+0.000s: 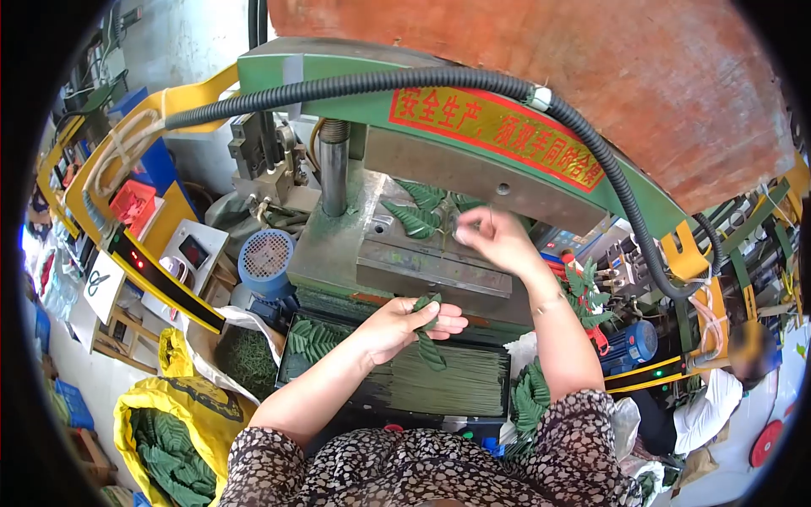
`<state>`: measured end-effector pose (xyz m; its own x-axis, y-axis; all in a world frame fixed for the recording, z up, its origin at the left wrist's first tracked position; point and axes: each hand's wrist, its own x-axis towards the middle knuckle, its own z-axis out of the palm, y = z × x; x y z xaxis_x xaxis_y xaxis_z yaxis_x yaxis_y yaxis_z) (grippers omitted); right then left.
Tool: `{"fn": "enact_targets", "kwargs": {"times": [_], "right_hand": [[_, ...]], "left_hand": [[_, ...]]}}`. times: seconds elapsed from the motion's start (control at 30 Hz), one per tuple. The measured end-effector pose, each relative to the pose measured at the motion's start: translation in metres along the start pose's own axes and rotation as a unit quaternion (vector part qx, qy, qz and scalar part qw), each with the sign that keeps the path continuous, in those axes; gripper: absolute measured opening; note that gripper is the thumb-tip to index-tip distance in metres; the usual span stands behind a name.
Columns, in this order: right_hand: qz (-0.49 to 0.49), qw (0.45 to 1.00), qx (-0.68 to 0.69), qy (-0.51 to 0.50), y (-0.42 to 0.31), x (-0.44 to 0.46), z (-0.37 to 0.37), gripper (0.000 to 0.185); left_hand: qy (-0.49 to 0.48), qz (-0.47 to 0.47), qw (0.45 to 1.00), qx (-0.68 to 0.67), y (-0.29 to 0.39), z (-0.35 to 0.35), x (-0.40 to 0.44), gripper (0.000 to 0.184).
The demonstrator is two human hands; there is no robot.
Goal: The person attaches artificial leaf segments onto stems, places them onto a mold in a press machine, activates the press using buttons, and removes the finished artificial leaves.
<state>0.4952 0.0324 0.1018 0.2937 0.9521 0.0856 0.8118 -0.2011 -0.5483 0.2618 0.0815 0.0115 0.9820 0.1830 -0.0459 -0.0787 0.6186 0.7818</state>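
My left hand [410, 328] is turned palm up above the tray of thin green stems [448, 380], its thumb pressing a green leaf piece [431, 351] against the fingers. My right hand [490, 232] reaches to the press bed, fingers pinched together; whatever they hold is too small to make out. Green fern-like leaves [416, 220] lie on the bed to the left of it. In front of the leaves is a metal block [431, 269] on the machine.
A green press frame [346, 80] with a black corrugated hose arches overhead. Yellow sack [139, 414] of leaves at lower left; blue motor [266, 262] left. More leaves [530, 395] lie right of the tray. Another person [710, 410] is at far right.
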Motion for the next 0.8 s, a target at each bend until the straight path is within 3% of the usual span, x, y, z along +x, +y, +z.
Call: {"fn": "enact_targets", "kwargs": {"times": [0.07,0.1,0.13,0.17,0.23,0.27,0.33,0.37,0.4,0.47,0.57,0.63,0.7,0.77,0.8], "right_hand": [[-0.102,0.966,0.181,-0.157,-0.020,-0.035,0.004,0.032],[-0.113,0.954,0.179,-0.211,-0.027,-0.047,0.009,0.025],[-0.054,0.935,0.251,-0.245,-0.027,-0.057,0.019,0.014],[-0.050,0.935,0.254,-0.242,-0.019,-0.059,0.025,0.014],[-0.091,0.953,0.278,-0.081,-0.002,-0.054,0.032,0.009],[-0.079,0.984,0.157,-0.010,-0.003,-0.047,0.020,0.009],[0.039,0.992,0.066,0.103,0.020,-0.023,0.017,0.011],[0.072,0.986,0.014,0.152,0.029,-0.011,0.015,0.013],[0.072,0.986,0.016,0.152,0.038,0.001,0.015,0.013],[0.101,0.963,-0.171,0.184,0.054,0.020,0.018,0.018],[0.133,0.941,-0.246,0.193,0.072,0.036,0.028,0.019],[0.113,0.932,-0.258,0.229,0.085,0.038,0.035,0.018],[0.094,0.921,-0.272,0.264,0.100,0.037,0.031,0.018],[0.122,0.966,-0.169,0.154,0.097,0.032,0.017,0.018],[0.122,0.965,-0.170,0.156,0.096,0.026,0.013,0.018]], "left_hand": [[-0.024,-0.001,1.000,-0.010,0.006,-0.001,-0.004,0.048],[-0.065,-0.007,0.998,-0.002,0.008,-0.003,-0.005,0.049],[-0.106,-0.017,0.994,0.005,0.006,-0.003,-0.007,0.050],[-0.108,-0.022,0.994,0.004,0.003,-0.001,-0.009,0.050],[-0.005,-0.023,0.999,-0.045,-0.003,0.004,-0.012,0.041],[0.015,-0.003,1.000,-0.013,-0.005,-0.001,-0.016,0.035],[0.138,0.109,0.940,0.294,-0.015,-0.018,-0.019,0.033],[0.176,0.182,0.907,0.336,-0.015,-0.018,-0.021,0.032],[0.176,0.181,0.907,0.338,-0.013,-0.018,-0.025,0.032],[0.192,0.166,0.895,0.367,0.005,-0.007,-0.034,0.033],[0.211,0.170,0.899,0.343,0.012,-0.001,-0.031,0.034],[0.217,0.165,0.898,0.345,0.022,0.001,-0.026,0.034],[0.240,0.144,0.933,0.227,0.034,0.004,-0.019,0.032],[0.243,0.149,0.932,0.226,0.045,0.008,-0.015,0.031],[0.230,0.149,0.929,0.249,0.050,0.009,-0.012,0.030]]}}
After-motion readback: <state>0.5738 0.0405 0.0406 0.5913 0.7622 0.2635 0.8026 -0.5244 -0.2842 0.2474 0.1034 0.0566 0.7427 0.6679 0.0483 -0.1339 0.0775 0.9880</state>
